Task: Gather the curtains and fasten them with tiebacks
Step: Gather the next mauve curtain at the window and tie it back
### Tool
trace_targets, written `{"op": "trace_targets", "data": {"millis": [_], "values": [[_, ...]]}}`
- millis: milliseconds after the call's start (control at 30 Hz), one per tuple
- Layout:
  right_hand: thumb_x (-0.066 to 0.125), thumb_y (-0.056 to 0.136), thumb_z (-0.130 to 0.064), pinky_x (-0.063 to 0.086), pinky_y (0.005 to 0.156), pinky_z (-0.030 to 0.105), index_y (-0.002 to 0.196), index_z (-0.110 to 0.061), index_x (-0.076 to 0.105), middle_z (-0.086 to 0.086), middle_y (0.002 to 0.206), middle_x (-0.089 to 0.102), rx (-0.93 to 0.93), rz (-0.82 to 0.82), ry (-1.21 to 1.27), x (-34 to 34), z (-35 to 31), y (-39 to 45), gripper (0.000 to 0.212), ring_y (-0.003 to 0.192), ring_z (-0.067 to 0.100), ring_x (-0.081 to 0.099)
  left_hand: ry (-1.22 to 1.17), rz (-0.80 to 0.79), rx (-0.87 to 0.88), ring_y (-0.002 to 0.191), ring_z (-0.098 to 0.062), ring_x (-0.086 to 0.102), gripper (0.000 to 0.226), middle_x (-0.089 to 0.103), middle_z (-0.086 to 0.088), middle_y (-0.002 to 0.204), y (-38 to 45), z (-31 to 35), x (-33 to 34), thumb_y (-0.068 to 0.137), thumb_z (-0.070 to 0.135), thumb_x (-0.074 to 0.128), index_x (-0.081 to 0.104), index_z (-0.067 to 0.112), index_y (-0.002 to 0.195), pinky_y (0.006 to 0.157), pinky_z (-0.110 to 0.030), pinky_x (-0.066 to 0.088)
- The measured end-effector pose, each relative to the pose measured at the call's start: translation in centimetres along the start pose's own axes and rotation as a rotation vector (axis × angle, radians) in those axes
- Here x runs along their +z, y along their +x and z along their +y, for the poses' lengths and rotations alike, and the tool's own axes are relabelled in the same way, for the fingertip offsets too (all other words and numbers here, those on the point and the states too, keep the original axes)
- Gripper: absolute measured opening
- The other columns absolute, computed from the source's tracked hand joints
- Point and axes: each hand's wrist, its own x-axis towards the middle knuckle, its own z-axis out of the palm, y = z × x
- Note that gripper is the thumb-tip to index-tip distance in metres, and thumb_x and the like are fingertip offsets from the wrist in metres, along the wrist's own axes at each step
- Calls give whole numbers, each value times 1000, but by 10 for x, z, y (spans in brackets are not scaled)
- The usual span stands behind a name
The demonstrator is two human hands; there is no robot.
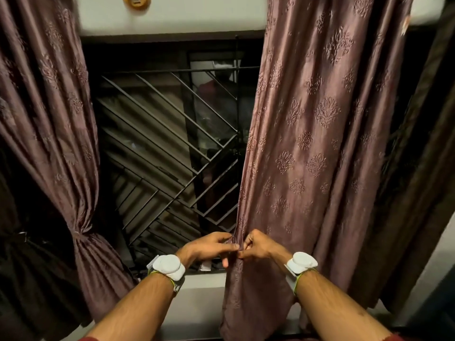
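From the head camera, two mauve patterned curtains hang before a dark window with a slanted metal grille [170,148]. The left curtain [49,114] is already gathered, cinched at its waist by a tieback [78,235] of matching cloth. The right curtain [317,134] hangs loose. The left hand [213,244] and right hand [256,244] meet at its inner edge, both closed in a pinch on the fabric fold. Each wrist wears a white band. A pale sill [204,279] runs below the window, a white wall [187,13] above it.
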Motion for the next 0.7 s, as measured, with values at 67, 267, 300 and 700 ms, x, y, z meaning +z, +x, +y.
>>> {"op": "trace_targets", "data": {"millis": [67, 267, 300, 700], "values": [[84, 86, -21, 40, 48, 23, 66, -14, 71, -4, 54, 61, 10, 7, 16, 2, 0, 0, 25, 45, 5, 48, 15, 66, 51, 58, -15, 63, 7, 73, 4, 76, 4, -2, 5, 104, 24, 63, 69, 19, 103, 63, -26, 56], [84, 86, -26, 43, 51, 23, 65, -15, 73, -3, 58, 66, 9, 21, 39, 9, -6, 0, 27, 47, 5, 53, 183, 345, 124, 82, -24, 67, 15, 72, -12, 88, 13, -15, 3, 102, 29, 65, 73, 16, 101, 89, -50, 56], [84, 86, -26, 44, 53, 23, 68, -14, 74, -1, 61, 67, 9, 23, 44, 11, -7, 0, 24, 49, 6, 54, 221, 370, 119, 88, -26, 68, 16, 73, -9, 93, 13, -17, 1, 101, 32, 67, 73, 18, 103, 92, -51, 56], [81, 90, -21, 43, 52, 19, 74, -3, 74, -4, 59, 68, 22, -3, 130, 14, -10, 1, 24, 49, 2, 56, -44, 217, 155, 81, -6, 68, 16, 75, 0, 99, 9, -17, -3, 103, 24, 65, 70, 19, 118, 51, -25, 56]]}}
